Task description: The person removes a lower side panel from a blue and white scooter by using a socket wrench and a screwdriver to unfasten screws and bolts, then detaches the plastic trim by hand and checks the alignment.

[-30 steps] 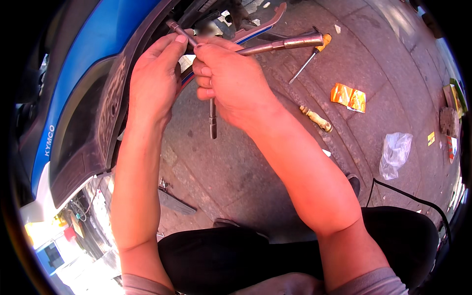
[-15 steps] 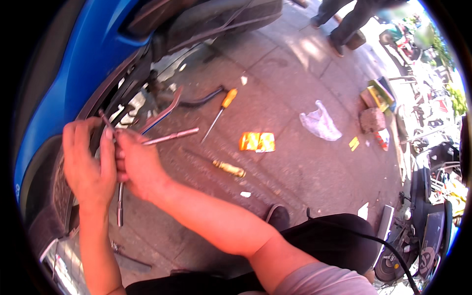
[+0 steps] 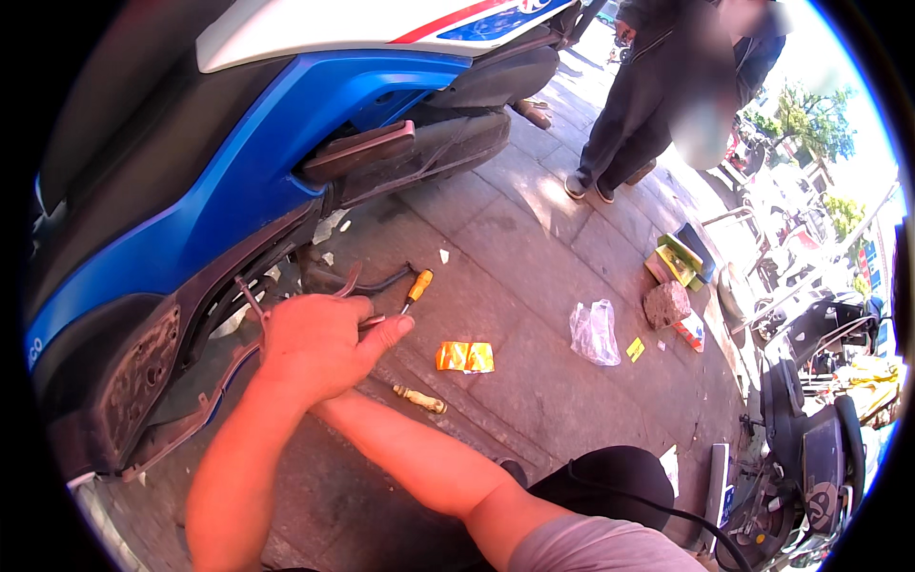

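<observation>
My left hand (image 3: 319, 338), fingers curled and thumb out, is closed over a metal T-shaped socket wrench (image 3: 252, 297) beside the scooter's dark lower edge. My right hand is hidden beneath it; only its forearm (image 3: 415, 439) shows. The scooter (image 3: 172, 229) has blue, white and black panels. A detached curved trim piece (image 3: 195, 419) lies low along its side. Just right of my hands a screwdriver with a yellow handle (image 3: 417, 286) lies on the paving, and a pale yellow tool handle (image 3: 419, 398) lies below them, with an orange packet (image 3: 464, 357) nearby.
A person in dark clothes (image 3: 629, 124) stands beyond the scooter on the paving (image 3: 515, 238). A clear plastic bag (image 3: 594, 333), a stone block (image 3: 665, 305) and small boxes (image 3: 679, 257) lie to the right. Parked scooters (image 3: 801, 448) line the right side; a black cable (image 3: 686, 515) crosses by my knee.
The view has swung, showing more of the scooter and the standing person. My left hand has moved from beside my right hand to over it, covering it, still at the wrench.
</observation>
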The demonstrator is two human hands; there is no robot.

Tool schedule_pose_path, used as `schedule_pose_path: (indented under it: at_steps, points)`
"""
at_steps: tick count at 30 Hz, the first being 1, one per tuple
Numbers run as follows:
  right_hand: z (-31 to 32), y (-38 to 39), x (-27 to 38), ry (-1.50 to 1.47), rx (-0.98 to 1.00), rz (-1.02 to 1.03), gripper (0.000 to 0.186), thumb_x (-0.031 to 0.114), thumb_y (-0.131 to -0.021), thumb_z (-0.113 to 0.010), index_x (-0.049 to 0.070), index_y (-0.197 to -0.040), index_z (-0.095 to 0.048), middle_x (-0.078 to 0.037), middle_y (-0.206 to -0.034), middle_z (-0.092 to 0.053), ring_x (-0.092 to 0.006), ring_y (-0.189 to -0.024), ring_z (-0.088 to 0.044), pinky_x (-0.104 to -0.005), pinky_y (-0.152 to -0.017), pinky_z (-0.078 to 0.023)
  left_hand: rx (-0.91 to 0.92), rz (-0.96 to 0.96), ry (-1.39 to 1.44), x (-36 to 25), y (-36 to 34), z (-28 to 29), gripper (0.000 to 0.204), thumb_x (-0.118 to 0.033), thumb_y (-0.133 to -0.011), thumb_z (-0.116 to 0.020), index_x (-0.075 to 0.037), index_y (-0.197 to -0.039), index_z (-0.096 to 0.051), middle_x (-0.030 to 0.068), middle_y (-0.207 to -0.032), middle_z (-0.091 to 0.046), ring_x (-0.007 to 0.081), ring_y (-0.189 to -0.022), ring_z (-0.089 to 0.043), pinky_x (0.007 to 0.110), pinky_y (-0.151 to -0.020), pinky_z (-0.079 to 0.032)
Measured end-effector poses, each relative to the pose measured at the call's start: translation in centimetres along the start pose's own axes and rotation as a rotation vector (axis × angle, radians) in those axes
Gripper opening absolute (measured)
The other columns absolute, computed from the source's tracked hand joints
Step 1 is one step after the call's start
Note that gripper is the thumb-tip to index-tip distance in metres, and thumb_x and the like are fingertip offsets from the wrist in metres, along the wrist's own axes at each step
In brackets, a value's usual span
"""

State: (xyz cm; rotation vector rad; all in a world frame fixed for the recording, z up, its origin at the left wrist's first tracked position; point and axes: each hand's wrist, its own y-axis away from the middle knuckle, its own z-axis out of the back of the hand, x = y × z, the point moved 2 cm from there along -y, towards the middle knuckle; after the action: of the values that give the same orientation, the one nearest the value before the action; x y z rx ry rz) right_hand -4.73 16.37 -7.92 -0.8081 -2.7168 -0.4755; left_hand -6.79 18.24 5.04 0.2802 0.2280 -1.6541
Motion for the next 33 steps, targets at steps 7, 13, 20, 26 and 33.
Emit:
schedule_pose_path:
  at_steps: [7, 13, 20, 26, 33]
  points:
    - [-1.1, 1.4, 6.1, 1.975, 0.237, 0.631, 0.047, 0.015, -0.09, -0.067, -0.003, -0.13, -0.05, -0.015, -0.09, -0.075, -0.0371, -0.077, -0.074, -0.0416, -0.069, -0.059, 0.033, 0.072, 1.369, 10.3, 6.9, 2.2, 0.076, -0.069, -0.103, -0.045, -0.009, -0.055, -0.053, 0.002, -0.054, -0.049, 0.0112, -0.05, -0.044, 0.027, -0.051, -0.03]
    - [-4.9, 2.3, 9.1, 2.654, 0.075, 0.187, 0.065, 0.014, -0.089, -0.067, -0.011, -0.144, -0.042, -0.019, -0.095, -0.076, -0.0368, -0.089, -0.076, -0.0453, -0.074, -0.061, 0.096, 0.305, 0.868, 12.0, 9.4, 1.3, 0.062, -0.059, -0.102, -0.06, -0.001, -0.086, -0.072, 0.0027, -0.071, -0.063, 0.0161, -0.069, -0.062, 0.033, -0.067, -0.048]
    - [-6.1, 2.8, 9.8, 2.566, 0.166, 0.075, 0.071, 0.021, -0.085, -0.075, -0.009, -0.142, -0.045, -0.022, -0.098, -0.076, -0.0398, -0.095, -0.075, -0.0455, -0.078, -0.06, 0.369, 0.41, 1.35, 12.6, 10.0, -1.7, 0.032, -0.037, -0.104, -0.065, -0.005, -0.105, -0.068, 0.0066, -0.079, -0.067, 0.013, -0.062, -0.058, 0.026, -0.049, -0.035]
    - [-7.3, 6.3, 19.1, 2.256, 0.285, -0.346, 0.045, 0.029, -0.09, -0.077, 0.004, -0.126, -0.067, -0.014, -0.09, -0.075, -0.0281, -0.084, -0.075, -0.0378, -0.072, -0.058, 0.322, 0.42, 1.246, 12.6, 10.1, -2.8, 0.021, -0.026, -0.1, -0.069, -0.006, -0.104, -0.071, 0.002, -0.08, -0.065, 0.0102, -0.061, -0.052, 0.026, -0.051, -0.033]
    - [-12.9, 9.7, 14.1, 1.617, 0.375, -0.244, 0.035, 0.034, -0.098, -0.069, 0.002, -0.112, -0.072, -0.01, -0.088, -0.074, -0.0219, -0.082, -0.071, -0.0353, -0.075, -0.056, 0.061, 0.309, 1.202, 8.8, 5.9, -4.2, 0.025, -0.012, -0.09, -0.06, -0.002, -0.11, -0.071, 0.0069, -0.085, -0.069, 0.0084, -0.055, -0.047, 0.024, -0.049, -0.034]
